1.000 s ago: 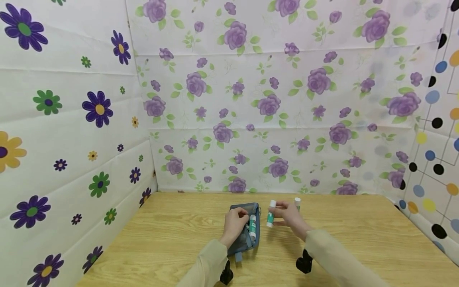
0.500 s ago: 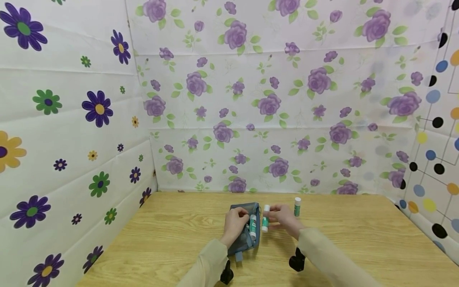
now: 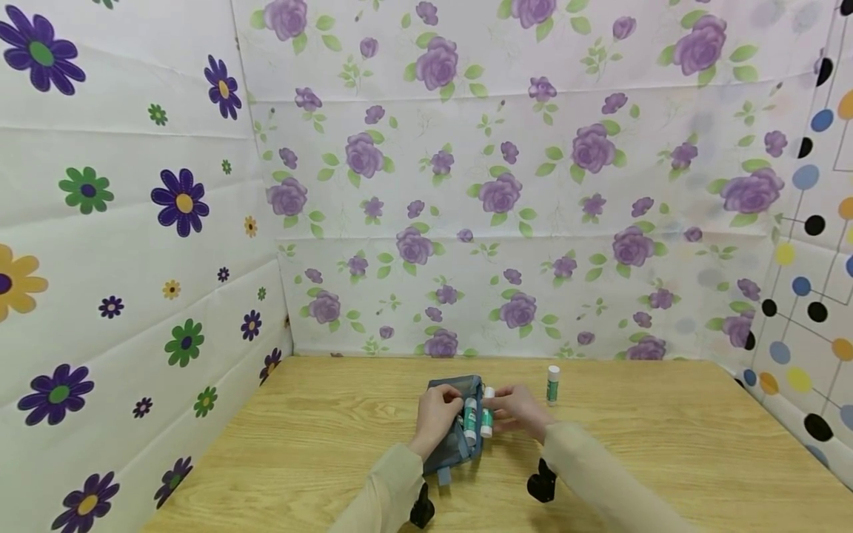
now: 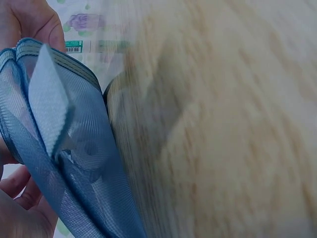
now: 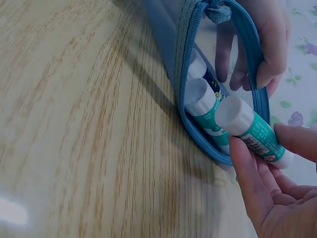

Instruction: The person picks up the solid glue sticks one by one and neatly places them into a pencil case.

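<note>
A blue mesh zipper pouch lies on the table with its zipped mouth spread wide. My left hand pinches the pouch's edge, thumb and fingers on either side of the mesh. Between the thumb and fingers of my right hand is a green-and-white glue stick, tilted, right at the pouch's mouth. Inside the pouch, another green glue stick lies beside a white-capped stick with a dark blue label. In the left wrist view, a light blue fabric tab stands out from the pouch.
Behind my right hand, one more green glue stick stands upright on the wooden table. Flowered sheets hang along the back and left; a dotted sheet hangs at the right.
My right hand has carried its glue stick leftward to the pouch's mouth, uncovering the upright glue stick behind it. My left hand keeps its place on the pouch.
</note>
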`<action>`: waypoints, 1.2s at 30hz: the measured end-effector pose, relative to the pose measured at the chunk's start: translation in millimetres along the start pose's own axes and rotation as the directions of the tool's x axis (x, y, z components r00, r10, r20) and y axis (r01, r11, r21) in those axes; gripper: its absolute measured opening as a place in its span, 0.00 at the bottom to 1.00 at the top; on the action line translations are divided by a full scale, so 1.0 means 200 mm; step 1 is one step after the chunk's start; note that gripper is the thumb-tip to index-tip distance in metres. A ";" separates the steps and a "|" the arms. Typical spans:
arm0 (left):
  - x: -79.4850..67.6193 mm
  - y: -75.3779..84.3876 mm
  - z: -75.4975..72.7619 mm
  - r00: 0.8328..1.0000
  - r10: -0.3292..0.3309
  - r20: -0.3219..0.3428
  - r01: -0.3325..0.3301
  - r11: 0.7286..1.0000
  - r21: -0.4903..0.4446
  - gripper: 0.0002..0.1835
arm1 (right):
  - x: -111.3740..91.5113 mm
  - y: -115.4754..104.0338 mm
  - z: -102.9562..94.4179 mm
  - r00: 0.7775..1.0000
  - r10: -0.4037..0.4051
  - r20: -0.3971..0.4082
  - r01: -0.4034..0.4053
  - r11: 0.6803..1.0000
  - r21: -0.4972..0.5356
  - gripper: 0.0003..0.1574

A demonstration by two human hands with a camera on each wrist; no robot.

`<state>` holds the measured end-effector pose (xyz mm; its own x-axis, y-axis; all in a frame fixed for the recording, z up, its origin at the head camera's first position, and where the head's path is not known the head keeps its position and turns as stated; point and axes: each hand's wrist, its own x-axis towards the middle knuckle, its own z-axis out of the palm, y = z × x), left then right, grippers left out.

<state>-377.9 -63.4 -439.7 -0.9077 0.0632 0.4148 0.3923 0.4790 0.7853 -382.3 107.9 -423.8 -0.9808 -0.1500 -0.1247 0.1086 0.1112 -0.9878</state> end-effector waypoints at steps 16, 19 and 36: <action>-0.01 0.00 0.00 1.000 -0.018 0.008 0.019 1.000 -0.005 0.05 | 0.03 0.03 0.04 1.000 0.019 -0.024 -0.020 0.999 -0.036 0.09; 0.00 0.00 0.00 1.000 -0.026 0.008 0.026 1.000 -0.004 0.05 | 0.03 0.04 0.05 0.999 0.019 -0.040 -0.021 0.998 -0.058 0.09; 0.01 0.01 0.00 1.000 -0.022 -0.004 0.022 1.000 0.011 0.04 | 0.04 0.06 0.05 1.000 0.005 -0.029 -0.010 0.986 -0.169 0.12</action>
<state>-378.6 -63.1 -437.5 -0.9156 0.0489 0.3991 0.3702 0.4898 0.7894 -388.1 97.6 -437.0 -0.9846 -0.1205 -0.1266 0.0891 0.2773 -0.9566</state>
